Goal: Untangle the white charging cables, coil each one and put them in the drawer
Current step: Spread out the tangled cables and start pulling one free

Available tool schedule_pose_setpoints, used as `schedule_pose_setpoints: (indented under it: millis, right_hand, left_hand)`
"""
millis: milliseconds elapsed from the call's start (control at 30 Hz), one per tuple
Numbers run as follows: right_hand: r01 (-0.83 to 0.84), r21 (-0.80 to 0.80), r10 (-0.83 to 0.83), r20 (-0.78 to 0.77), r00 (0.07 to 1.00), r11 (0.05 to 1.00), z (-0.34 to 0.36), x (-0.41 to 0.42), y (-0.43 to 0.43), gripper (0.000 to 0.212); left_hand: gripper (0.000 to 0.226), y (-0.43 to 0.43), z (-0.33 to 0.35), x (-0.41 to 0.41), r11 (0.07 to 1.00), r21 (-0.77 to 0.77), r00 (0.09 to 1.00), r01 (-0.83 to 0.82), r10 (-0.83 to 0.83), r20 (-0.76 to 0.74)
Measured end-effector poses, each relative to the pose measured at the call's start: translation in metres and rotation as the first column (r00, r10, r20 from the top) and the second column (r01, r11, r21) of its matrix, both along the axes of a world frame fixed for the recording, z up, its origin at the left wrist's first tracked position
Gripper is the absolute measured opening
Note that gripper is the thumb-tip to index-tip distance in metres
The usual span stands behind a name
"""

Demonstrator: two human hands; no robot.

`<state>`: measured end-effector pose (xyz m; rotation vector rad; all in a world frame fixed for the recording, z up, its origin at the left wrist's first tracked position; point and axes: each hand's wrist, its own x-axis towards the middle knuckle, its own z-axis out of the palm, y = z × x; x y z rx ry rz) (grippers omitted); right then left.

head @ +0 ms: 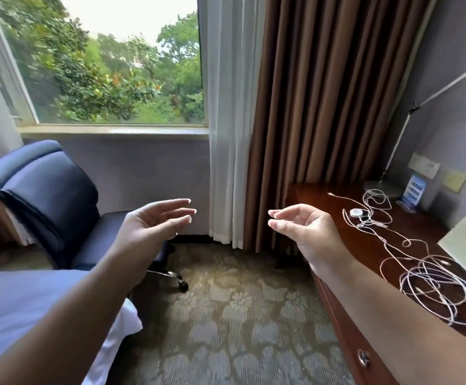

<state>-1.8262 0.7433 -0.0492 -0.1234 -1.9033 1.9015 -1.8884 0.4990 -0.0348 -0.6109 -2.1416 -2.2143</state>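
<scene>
The blue card (pixel 413 193) on the desk (pixel 323 198) bears print too blurred to read.

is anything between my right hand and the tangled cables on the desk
Nothing visible: the right hand hangs open in the air beside the desk, and the white cables lie uncovered on its top. The drawer below is closed, though.

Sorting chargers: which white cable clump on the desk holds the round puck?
The smaller, farther white cable clump by the lamp base; the round white puck sits in it. The larger near tangle has none.
</scene>
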Motion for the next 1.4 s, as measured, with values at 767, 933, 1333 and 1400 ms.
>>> schedule_pose_setpoints:
  millis: [767, 933, 1333, 1400]
  right_hand:
    - [0.556, 0.01, -0.556, 0.055, 0.829, 0.831, -0.018, -0.207, 0.161, 0.019]
    - [0.634, 0.042, -0.633, 0.121, 0.764, 0.772, -0.024, -0.238, 0.188, 0.037]
    - [0.884, 0.024, -0.847, 0.301, 0.439, 0.467, -0.061, -0.173, 0.271, 0.042]
    - [0.902, 0.028, -0.862, 0.309, 0.402, 0.431, -0.064, -0.159, 0.291, 0.039]
  left_hand:
    - [0.044, 0.237, -0.009, -0.334, 0.832, -0.062, 0.833, 0.552, -0.546, 0.086]
    - [0.051, 0.299, -0.014, -0.386, 0.727, -0.058, 0.729, 0.684, -0.679, 0.086]
    - [0.068, 0.48, -0.051, -0.34, 0.41, -0.13, 0.425, 0.903, -0.896, 0.128]
    - [0.068, 0.509, -0.052, -0.327, 0.368, -0.132, 0.384, 0.92, -0.914, 0.133]
